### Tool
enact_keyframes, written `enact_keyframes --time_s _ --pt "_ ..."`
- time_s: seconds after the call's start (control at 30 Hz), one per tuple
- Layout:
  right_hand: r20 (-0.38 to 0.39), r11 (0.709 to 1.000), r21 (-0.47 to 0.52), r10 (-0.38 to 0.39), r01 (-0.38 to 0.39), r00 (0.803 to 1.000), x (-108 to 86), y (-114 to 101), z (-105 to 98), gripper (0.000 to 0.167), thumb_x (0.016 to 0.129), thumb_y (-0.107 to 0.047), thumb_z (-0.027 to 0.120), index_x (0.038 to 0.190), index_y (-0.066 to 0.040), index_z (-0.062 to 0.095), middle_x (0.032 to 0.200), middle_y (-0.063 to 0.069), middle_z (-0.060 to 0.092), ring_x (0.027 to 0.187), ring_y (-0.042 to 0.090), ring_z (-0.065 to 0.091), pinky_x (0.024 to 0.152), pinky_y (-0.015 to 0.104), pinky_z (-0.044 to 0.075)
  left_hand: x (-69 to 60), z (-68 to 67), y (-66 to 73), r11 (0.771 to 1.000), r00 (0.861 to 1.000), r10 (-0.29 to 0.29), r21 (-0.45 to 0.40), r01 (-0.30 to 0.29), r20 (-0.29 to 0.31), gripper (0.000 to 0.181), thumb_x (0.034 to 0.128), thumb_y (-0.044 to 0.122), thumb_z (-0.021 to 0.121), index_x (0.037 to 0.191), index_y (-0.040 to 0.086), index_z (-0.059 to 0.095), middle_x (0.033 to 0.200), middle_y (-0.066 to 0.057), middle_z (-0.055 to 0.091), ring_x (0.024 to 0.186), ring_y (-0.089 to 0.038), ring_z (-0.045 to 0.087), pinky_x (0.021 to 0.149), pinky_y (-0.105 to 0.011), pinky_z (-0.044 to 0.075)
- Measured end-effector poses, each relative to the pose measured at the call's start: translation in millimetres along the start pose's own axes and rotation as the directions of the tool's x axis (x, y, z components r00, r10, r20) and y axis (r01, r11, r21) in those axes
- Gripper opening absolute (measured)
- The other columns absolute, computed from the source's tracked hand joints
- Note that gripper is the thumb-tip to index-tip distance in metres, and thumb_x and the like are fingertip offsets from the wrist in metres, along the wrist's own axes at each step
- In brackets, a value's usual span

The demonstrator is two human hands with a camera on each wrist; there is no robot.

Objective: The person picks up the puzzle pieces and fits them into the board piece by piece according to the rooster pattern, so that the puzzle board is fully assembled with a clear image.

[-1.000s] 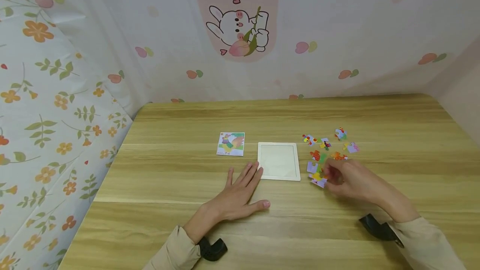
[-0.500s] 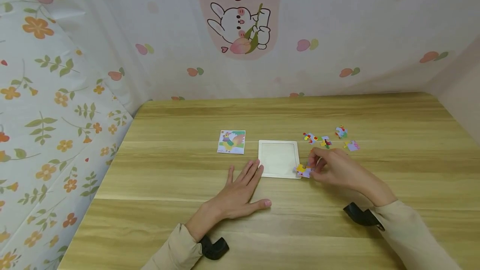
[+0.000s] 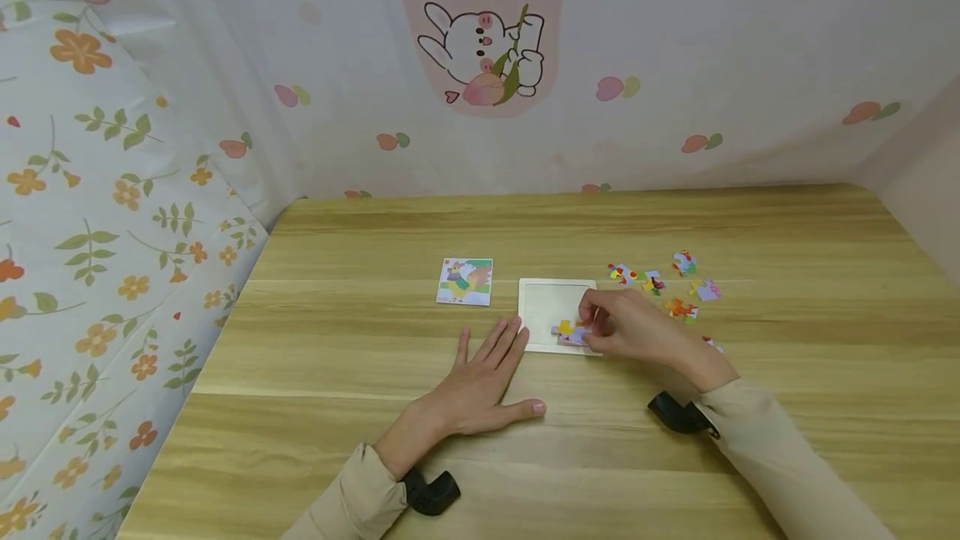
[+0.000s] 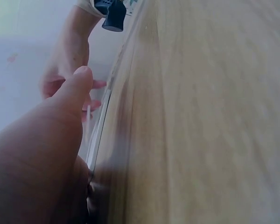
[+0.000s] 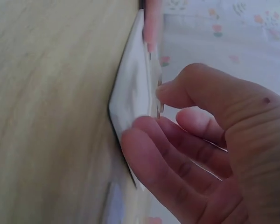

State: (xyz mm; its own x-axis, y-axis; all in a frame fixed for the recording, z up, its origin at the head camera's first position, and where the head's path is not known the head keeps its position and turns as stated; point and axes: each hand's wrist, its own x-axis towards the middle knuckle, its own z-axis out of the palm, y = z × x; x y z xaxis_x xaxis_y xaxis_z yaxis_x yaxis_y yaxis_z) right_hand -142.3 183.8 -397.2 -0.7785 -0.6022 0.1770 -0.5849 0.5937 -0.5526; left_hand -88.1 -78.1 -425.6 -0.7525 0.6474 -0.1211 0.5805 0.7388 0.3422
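Head view: R hand [image 3: 637,327] pinches a lilac-and-yellow puzzle pc [image 3: 567,332] btwn thumb & fingers, over the near R part of a white tray [image 3: 555,298]; can't tell if it touches bottom. L hand [image 3: 480,390] lies palm-down on the wood-grain surface [image 3: 360,273], unclenched, fingers straight, tips at tray's L rim. Loose pcs [image 3: 681,308] lie scattered R of tray. Bird-print card [image 3: 465,282] sits flat L of tray, just apart. Tan sleeves [image 3: 787,448], blk wrist mounts [image 3: 431,492]; bunny-print cloth [image 3: 480,48] at back. R wrist view: pc edge-on, thin, at thumb tip. L wrist view: L thumb up front, R hand past it.
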Motion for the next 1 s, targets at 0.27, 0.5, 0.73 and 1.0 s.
enact_keyframes --time_s 0.27,0.5,0.73,1.0 --pt "0.042 0.999 -0.009 0.035 -0.035 0.998 5.2 2.1 9.4 0.018 0.076 -0.005 0.071 0.084 -0.012 0.057 0.066 -0.006 0.051 0.058 0.006 0.047 0.055 0.024 0.041 0.7 0.4 -0.4 1.000 1.000 0.005 0.006 -0.005 0.004 0.093 0.0864 0.072 0.031 0.150 0.011 0.001 0.155 -0.004 -0.008 0.140 -0.017 -0.010 0.103 -0.059 -0.006" --pt "0.042 0.998 -0.053 0.020 -0.018 0.999 4.9 -1.1 14.0 0.018 0.077 -0.003 0.070 0.089 -0.010 0.058 0.071 -0.007 0.051 0.059 0.005 0.045 0.055 0.023 0.041 0.3 1.4 -1.1 1.000 1.000 0.007 0.020 -0.007 -0.005 0.093 0.0864 0.071 0.033 0.150 0.011 0.001 0.155 -0.004 -0.007 0.140 -0.017 -0.009 0.103 -0.060 -0.005" --pt "0.022 0.992 -0.117 -0.034 0.036 0.999 4.2 -0.9 17.3 0.015 0.077 -0.004 0.069 0.091 -0.008 0.066 0.084 -0.005 0.056 0.063 0.004 0.046 0.057 0.022 0.042 0.1 0.9 -0.6 0.999 1.000 0.006 0.037 -0.006 -0.008 0.094 0.0861 0.071 0.033 0.150 0.011 0.002 0.156 -0.005 -0.006 0.140 -0.018 -0.008 0.104 -0.060 -0.003" --pt "-0.012 0.992 -0.108 -0.059 0.058 0.998 2.7 1.4 20.2 0.014 0.076 -0.003 0.070 0.090 -0.007 0.066 0.080 -0.005 0.053 0.062 0.004 0.045 0.055 0.022 0.041 0.2 1.8 -0.1 0.999 1.000 0.007 0.039 -0.007 -0.014 0.094 0.0862 0.071 0.034 0.150 0.010 0.001 0.156 -0.005 -0.005 0.140 -0.018 -0.008 0.103 -0.061 -0.003"
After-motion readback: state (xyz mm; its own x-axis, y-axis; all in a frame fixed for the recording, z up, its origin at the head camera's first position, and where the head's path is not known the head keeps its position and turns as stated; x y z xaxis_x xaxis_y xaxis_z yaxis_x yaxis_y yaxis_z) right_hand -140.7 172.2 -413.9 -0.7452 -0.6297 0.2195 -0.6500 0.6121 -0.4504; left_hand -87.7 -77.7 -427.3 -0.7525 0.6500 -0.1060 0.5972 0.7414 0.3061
